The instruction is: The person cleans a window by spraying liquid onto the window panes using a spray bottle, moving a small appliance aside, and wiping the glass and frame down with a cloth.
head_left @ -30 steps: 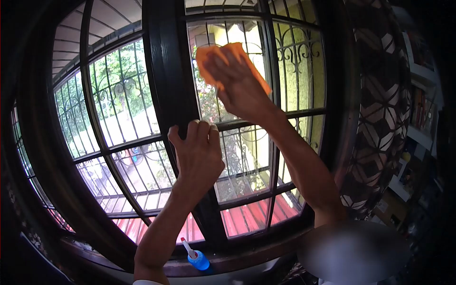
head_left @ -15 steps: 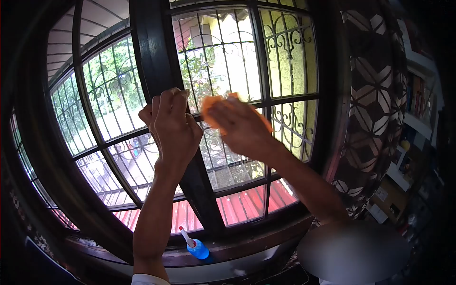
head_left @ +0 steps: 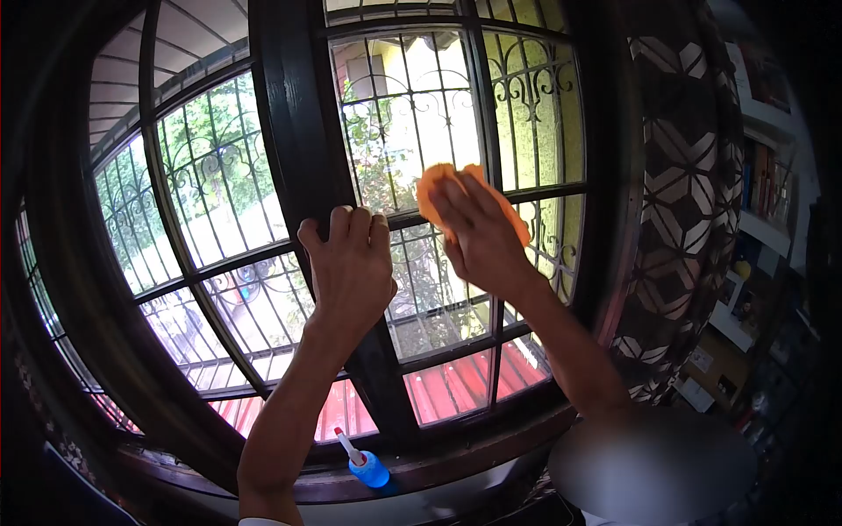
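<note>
My right hand (head_left: 481,235) presses an orange cloth (head_left: 513,215) against the window near the crossing of the dark horizontal and vertical bars. The cloth spreads past my fingertips and along the outer side of the hand. To its left, my left hand (head_left: 351,267) rests at the thick dark centre post (head_left: 303,105), fingers bent over toward the frame; whether they grip an edge is hidden. A spray bottle (head_left: 368,471) with blue liquid and a red-and-white nozzle stands on the sill below my left hand.
A dark wooden sill (head_left: 447,460) runs below the panes. Metal grilles show through the glass. At the right hangs a patterned curtain (head_left: 684,193), with a bookshelf (head_left: 765,232) beyond it. A blurred round patch covers the lower right.
My right hand and the orange cloth have moved right across the window. My left hand has shifted down and right along the centre post. The view has shifted slightly.
</note>
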Available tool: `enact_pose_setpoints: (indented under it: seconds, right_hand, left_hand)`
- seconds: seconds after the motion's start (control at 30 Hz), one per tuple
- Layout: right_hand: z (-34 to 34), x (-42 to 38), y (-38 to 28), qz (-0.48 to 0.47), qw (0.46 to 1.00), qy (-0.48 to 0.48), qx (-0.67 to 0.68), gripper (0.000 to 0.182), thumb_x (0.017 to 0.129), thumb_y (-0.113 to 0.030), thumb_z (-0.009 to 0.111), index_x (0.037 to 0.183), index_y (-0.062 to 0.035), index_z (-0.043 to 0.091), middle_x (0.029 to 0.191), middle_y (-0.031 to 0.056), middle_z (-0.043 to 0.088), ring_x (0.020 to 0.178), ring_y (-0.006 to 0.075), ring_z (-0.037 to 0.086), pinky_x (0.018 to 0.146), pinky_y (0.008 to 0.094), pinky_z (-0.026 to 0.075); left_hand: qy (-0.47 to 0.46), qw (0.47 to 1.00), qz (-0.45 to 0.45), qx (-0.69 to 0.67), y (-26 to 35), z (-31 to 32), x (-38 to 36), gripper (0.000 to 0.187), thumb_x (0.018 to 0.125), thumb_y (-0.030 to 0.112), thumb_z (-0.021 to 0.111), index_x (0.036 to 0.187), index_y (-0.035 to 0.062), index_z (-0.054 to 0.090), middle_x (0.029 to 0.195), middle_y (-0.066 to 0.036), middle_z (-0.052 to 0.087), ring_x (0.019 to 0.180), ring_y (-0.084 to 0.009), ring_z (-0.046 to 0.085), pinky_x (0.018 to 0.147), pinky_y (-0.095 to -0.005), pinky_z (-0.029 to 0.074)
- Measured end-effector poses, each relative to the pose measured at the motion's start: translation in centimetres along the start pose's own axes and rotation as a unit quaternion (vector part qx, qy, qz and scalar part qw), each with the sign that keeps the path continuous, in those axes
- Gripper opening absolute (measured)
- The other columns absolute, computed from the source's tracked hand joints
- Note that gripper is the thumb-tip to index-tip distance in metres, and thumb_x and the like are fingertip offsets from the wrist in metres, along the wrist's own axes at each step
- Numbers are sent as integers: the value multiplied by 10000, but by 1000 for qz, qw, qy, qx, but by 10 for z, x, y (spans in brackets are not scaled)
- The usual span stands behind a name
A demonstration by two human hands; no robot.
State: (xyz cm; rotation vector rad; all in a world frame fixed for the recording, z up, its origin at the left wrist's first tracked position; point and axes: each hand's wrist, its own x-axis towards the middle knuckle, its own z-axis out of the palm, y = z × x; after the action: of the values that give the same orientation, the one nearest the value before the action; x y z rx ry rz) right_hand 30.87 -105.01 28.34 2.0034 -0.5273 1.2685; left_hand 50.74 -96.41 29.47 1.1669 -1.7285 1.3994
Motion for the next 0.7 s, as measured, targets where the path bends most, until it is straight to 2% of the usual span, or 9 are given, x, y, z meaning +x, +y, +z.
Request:
enact_pose_setpoints:
  seconds: [0.03,0.1,0.2,0.27,0.37,0.5,0.57,0.6,0.7]
  right_hand:
    - [-2,-10,-3,17,999,-25,12,625,823,-86,664,1404,32,466,1439,190,471,1359,410,405,1146,488,347]
    - [-8,-2,5,13,1000,-3,11,617,823,-74,659,1394,46,462,1419,226,473,1335,443,415,1129,494,369]
    - [-21,54,23,9,992,121,-39,579,837,-64,633,1368,75,450,1374,297,464,1301,497,414,1116,511,371]
    - [-16,101,45,-7,982,165,-93,579,874,-131,629,1357,114,422,1388,297,444,1322,487,388,1127,541,323]
    - [1,151,67,37,967,193,-163,595,901,-185,613,1361,133,411,1400,294,445,1338,465,390,1118,573,303]
    - [8,126,50,49,963,207,-165,617,874,-177,628,1362,135,415,1386,297,464,1327,460,406,1121,567,294]
    - [11,92,31,70,973,117,-187,630,845,-152,645,1359,134,420,1354,305,486,1308,464,422,1116,566,297]
    - [8,81,28,70,973,117,-188,630,845,-152,645,1359,134,420,1354,305,486,1308,464,422,1116,566,297]
    - [-3,80,33,51,987,124,-92,604,833,-93,652,1363,97,432,1354,264,477,1266,457,434,1104,551,334]
  left_hand:
    - [0,1000,0,-3,0,2,-3,482,615,22,665,1096,10,634,1069,-93,569,1082,-292,517,942,-557,321]
    - [17,1000,2,8,1,5,-3,469,621,23,657,1089,-1,638,1071,-105,572,1083,-298,516,939,-556,322]
    - [34,999,-3,-9,2,6,-2,454,617,20,648,1070,-17,644,1066,-117,575,1085,-301,514,937,-556,318]
    - [28,1000,-10,-6,6,4,-1,448,615,14,644,1062,-25,646,1062,-123,576,1084,-303,514,935,-554,317]
    - [29,999,-14,-8,7,8,-2,444,608,2,632,1050,-41,646,1051,-135,574,1081,-309,513,929,-548,313]
    - [33,999,-13,-15,7,5,0,442,608,-2,627,1048,-42,643,1048,-140,572,1080,-310,513,932,-549,313]
    - [24,1000,-13,-14,8,3,0,437,614,-1,629,1048,-42,641,1045,-138,571,1085,-311,511,933,-553,313]
    - [25,999,-13,-15,9,2,-1,437,614,-1,629,1048,-42,641,1045,-138,571,1085,-311,511,933,-553,313]
    - [27,1000,-13,-7,9,4,0,442,612,0,628,1052,-42,638,1049,-138,570,1091,-311,508,934,-554,314]
